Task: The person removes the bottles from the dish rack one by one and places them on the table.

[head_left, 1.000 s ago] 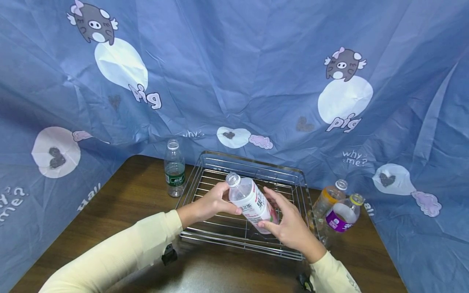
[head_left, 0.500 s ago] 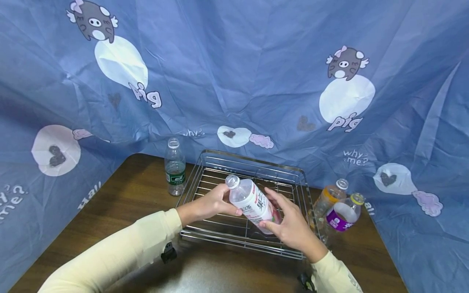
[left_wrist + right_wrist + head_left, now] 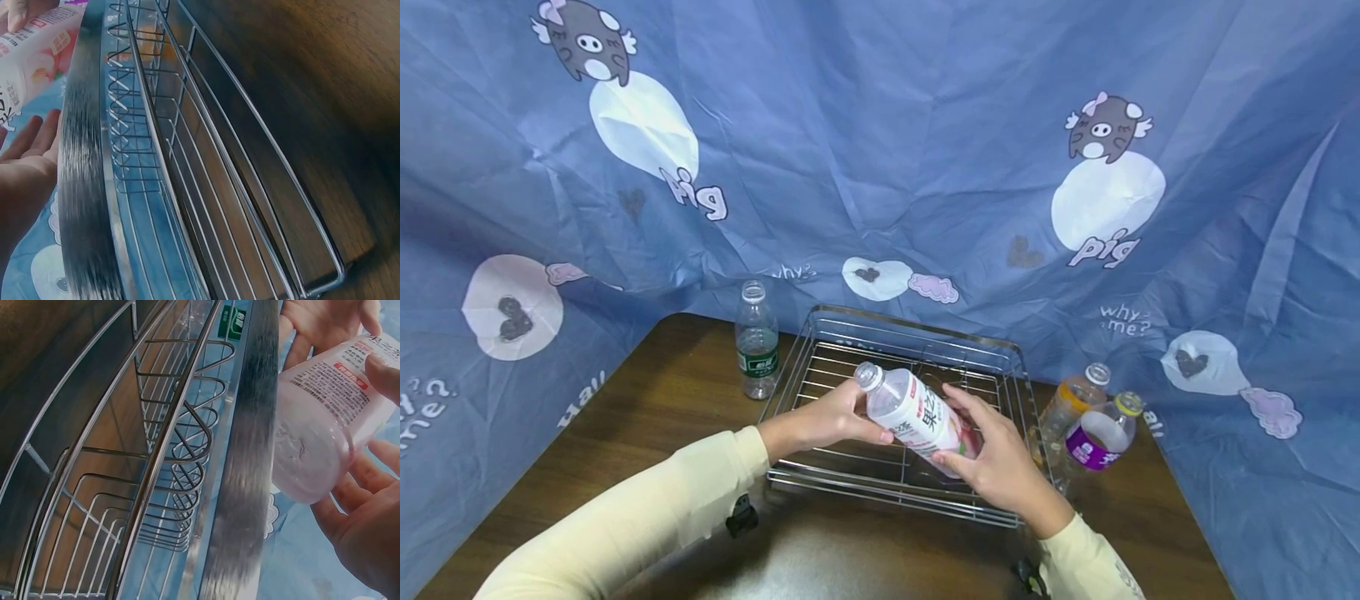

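Note:
A clear plastic bottle [image 3: 917, 417] with a white and pink label is held in the air above the wire rack [image 3: 857, 492]. It leans over, its clear neck to the upper left and its base to the lower right. My left hand [image 3: 827, 421] grips it near the shoulder, thumb across the front. Lower down, my right hand [image 3: 1003, 467] holds the label end between thumb and fingers. The right wrist view shows the bottle's pinkish base [image 3: 312, 450] over the right fingers. Part of the left hand [image 3: 28, 169] appears below the bottle in the left wrist view.
Left of the rack stands a clear bottle [image 3: 757, 354] with a green label. Two more bottles stand at the right: one with an orange band [image 3: 1072, 400], one with a purple label [image 3: 1093, 447]. A blue printed curtain [image 3: 880, 167] hangs behind the brown table [image 3: 820, 550].
The bottle has tilted further over, its neck moving left and slightly down. Both hands keep their hold, nearly in place. The view has shifted slightly.

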Motion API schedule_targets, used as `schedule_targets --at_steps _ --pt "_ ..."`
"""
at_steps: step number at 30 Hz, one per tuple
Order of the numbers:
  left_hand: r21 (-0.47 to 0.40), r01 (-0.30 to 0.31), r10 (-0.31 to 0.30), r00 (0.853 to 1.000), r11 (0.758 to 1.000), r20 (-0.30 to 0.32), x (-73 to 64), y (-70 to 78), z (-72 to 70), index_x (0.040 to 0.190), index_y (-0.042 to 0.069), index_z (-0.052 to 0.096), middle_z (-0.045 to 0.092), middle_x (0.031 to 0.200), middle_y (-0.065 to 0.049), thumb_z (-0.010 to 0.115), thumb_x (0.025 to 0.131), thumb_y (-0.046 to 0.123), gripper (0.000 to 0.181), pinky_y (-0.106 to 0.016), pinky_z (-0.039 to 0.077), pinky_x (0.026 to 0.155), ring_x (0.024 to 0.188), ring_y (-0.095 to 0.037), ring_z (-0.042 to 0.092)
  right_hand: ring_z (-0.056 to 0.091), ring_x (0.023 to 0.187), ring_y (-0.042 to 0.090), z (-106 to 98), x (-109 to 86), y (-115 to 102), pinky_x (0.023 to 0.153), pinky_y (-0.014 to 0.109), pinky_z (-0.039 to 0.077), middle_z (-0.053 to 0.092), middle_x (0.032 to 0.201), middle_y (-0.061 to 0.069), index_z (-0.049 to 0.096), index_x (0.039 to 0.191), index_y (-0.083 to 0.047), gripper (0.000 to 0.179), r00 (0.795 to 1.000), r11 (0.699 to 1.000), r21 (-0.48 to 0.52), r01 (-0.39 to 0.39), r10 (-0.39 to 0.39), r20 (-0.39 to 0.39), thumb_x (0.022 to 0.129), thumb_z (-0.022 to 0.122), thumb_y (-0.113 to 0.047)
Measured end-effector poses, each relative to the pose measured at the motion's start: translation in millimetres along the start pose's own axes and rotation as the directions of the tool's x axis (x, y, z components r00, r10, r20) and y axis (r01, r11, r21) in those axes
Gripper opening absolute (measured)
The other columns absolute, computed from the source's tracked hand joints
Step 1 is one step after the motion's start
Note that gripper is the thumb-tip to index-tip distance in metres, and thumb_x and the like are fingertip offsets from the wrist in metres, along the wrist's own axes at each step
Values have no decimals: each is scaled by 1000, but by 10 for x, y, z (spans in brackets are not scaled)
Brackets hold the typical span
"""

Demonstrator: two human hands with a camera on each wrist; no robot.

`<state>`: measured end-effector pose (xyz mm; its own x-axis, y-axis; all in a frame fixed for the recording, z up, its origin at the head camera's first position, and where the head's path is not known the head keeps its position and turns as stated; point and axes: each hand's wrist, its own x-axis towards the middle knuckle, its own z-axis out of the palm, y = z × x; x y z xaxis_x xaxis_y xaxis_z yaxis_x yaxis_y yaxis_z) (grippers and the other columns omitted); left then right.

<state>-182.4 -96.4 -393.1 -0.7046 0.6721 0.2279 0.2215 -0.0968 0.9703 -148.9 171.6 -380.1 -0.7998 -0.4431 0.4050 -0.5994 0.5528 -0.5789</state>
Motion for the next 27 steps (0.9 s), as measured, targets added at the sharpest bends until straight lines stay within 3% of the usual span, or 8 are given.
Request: schedule_targets --at_steps 8,15,27 --pt "61 52 -54 998 997 27 -41 -40 -47 140 -12 44 58 133 -29 73 84 -1 64 -41 53 98 125 -40 57 63 110 18 -41 -69 54 88 36 54 66 127 3 51 146 -16 90 999 1000 -27 6 -8 -51 67 94 -10" --pt "154 91 -96 995 984 24 -86 -55 -75 147 -9 37 52 141 -28 76 85 5 74 -45 50 102 131 -46 50 63 110 18 -75 -123 72 87 30 54 65 128 4 52 146 -14 89 997 1000 21 6 -4 -78 67 93 -4" --pt "278 132 -157 985 951 69 -108 -31 -80 155 6 35 49 147 -18 78 86 14 81 -48 48 103 133 -36 49 59 102 14 -195 -219 87 78 18 51 65 126 3 54 143 -12 87 985 999 40 24 -17 -174 66 93 -1"
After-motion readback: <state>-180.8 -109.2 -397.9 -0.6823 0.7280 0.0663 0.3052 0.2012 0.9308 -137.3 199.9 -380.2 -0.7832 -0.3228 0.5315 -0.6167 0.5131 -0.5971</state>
